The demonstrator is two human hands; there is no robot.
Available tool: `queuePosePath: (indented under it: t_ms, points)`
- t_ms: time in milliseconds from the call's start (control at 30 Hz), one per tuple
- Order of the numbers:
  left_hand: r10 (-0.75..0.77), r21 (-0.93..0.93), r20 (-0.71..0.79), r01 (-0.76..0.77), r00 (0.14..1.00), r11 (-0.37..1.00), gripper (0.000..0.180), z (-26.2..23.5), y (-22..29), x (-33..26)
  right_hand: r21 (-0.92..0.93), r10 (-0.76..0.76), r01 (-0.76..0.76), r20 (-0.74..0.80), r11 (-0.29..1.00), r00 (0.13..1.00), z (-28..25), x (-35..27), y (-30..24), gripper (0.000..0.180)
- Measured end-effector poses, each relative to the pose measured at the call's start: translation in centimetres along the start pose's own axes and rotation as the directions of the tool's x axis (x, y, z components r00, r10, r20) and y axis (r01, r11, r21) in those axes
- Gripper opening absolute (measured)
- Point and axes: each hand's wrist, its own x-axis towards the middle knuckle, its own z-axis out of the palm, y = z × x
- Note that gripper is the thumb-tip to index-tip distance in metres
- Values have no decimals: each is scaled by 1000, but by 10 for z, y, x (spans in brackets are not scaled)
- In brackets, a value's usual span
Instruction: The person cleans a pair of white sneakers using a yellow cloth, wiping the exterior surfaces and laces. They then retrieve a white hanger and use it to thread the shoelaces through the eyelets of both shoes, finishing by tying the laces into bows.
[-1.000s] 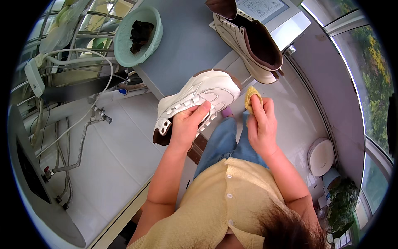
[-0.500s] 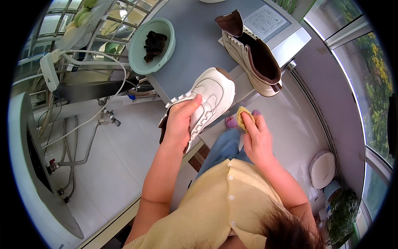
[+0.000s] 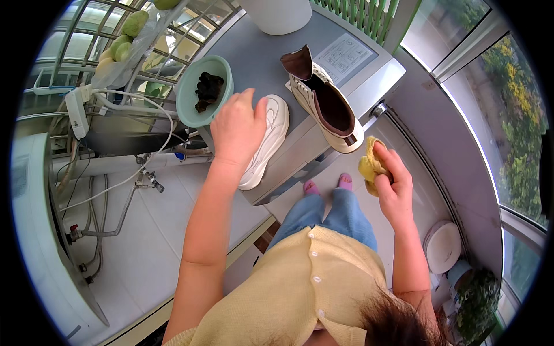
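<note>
Head view: right hand (image 3: 393, 183) grips a yellow cloth (image 3: 369, 166).

Left grip (image 3: 238, 130): palm down, thumb apart | right grip (image 3: 396, 187): curled, pinching

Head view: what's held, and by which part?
Right hand: a crumpled yellow cloth, by its right side. Left hand, over the white thick-soled shoe: unclear.

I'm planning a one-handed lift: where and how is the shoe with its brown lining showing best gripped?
Probably at the heel collar of the shoe, coming from the person's side, thumb inside, fingers outside. Its heel points toward the person, and its wide opening faces up, leaving a rim to pinch. The right hand is nearer that heel but holds a yellow cloth.
</note>
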Motion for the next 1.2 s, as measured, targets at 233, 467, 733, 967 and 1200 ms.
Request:
queuePosePath:
  t_ms: [233, 467, 733, 967, 1200]
  points:
    - [57, -198, 257, -5, 965, 980, 48, 68, 59, 20, 319, 380, -398, 122, 860, 917, -10, 27, 22, 56]
    - [260, -213, 360, -192, 896, 958, 46, 34, 42, 7, 592, 473, -487, 194, 643, 860, -27, 56, 63, 48]
    - [571, 96, -61, -564, 819, 820, 32, 50, 49, -25, 625, 528, -498, 158, 600, 834, -3, 89, 62, 42]
    - [376, -21, 99, -376, 921, 926, 45, 57, 33, -28, 351, 275, -330, 198, 876, 941, 12, 96, 32, 38]
    - [236, -585, 91, -139, 968, 799, 64, 69, 36, 8, -201, -32, 96, 300, 975, 953, 21, 130, 3, 41]
